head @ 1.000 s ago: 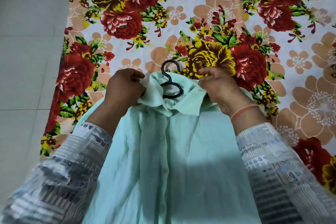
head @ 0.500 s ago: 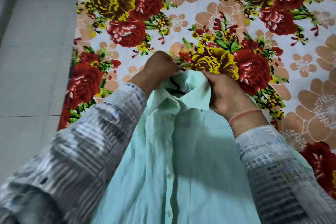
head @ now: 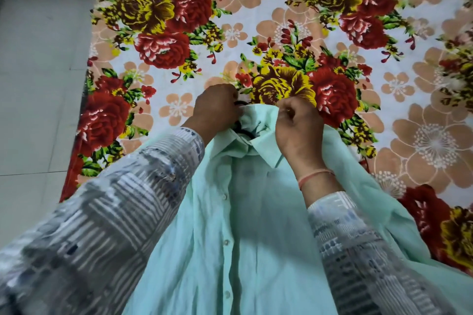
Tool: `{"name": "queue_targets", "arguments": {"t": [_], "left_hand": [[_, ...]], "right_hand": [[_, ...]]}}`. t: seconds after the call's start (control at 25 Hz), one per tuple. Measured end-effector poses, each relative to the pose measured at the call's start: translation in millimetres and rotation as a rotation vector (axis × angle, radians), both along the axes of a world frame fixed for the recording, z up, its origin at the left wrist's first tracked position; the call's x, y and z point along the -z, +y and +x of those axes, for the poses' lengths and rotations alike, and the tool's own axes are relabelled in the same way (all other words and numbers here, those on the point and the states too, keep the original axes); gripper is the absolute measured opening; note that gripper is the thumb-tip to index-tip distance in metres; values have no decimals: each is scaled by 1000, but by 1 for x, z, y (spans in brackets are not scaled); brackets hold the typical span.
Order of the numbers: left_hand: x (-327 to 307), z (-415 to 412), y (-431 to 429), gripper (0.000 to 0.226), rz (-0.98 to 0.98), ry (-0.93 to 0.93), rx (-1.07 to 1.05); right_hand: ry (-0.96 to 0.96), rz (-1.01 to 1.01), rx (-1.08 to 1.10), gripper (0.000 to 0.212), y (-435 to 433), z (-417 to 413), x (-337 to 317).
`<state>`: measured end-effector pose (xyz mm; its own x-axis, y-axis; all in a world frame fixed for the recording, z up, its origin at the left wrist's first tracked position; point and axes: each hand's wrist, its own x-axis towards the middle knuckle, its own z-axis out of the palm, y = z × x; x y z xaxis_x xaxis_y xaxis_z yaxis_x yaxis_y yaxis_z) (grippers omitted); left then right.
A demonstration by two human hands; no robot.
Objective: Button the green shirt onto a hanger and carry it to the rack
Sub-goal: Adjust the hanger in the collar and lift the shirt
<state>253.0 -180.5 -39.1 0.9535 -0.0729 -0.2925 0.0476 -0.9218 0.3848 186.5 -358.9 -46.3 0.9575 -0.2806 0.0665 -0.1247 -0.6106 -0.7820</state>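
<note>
The green shirt (head: 243,238) is a thin, pale mint cloth, softly creased and a little crumpled, lying front up on a flower-printed bedcover (head: 281,20) with its body running from the fingers down toward the person. Its collar (head: 263,146) is stiffer, with a pointed flat wing just under the right hand (head: 299,128), and is lifted off the cover between the two hands. A row of small round pale buttons (head: 226,242) runs down the placket, well below the fingertips.

The left hand (head: 215,110) is bent into a loose fist, its fingers (head: 231,100) curled and pinching the left edge of the collar. The right hand is clenched too, its fingers (head: 289,110) folded over the top of the collar on the other side, gripping the cloth. The two sets of fingertips are near each other but apart, with a ridge of collar between them.

The hanger (head: 242,133) is black, thin and curved. Only short bits show, one in the open neck just below the left fingers and one dark sliver right at their tips. Whether the left fingers also clasp it cannot be told.

A thin orange thread (head: 316,178) circles the right wrist. Both sleeves (head: 115,212) are light fabric printed with grey and white stripes and blocks. The bedcover looks plush, with big red and yellow roses and peach blossoms beyond the fingers. To the left of the hands lies a smooth pale tiled floor (head: 38,84)
</note>
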Motion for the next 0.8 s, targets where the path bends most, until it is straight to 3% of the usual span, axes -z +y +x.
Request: {"name": "queue_targets", "arguments": {"t": [0.2, 0.32, 0.4, 0.44, 0.56, 0.8], "left_hand": [[-20, 1, 6, 20, -186, -19, -108], [-75, -4, 26, 9, -438, -120, -110], [-117, -10, 34, 4, -642, -151, -135], [-139, -13, 36, 3, -709, -161, -145], [-216, -30, 40, 5, -866, -186, -149], [-365, -99, 38, 11, -868, -309, -109]], "right_hand": [[30, -19, -100, 32, -1, -19, -16], [174, -39, -276, 77, -3, -19, -54], [243, 39, -376, 92, -3, -17, -88], [226, 123, -402, 88, -3, -18, -112], [115, 290, -377, 49, 0, -28, -187], [84, 61, -544, 41, -25, -74, -325]]}}
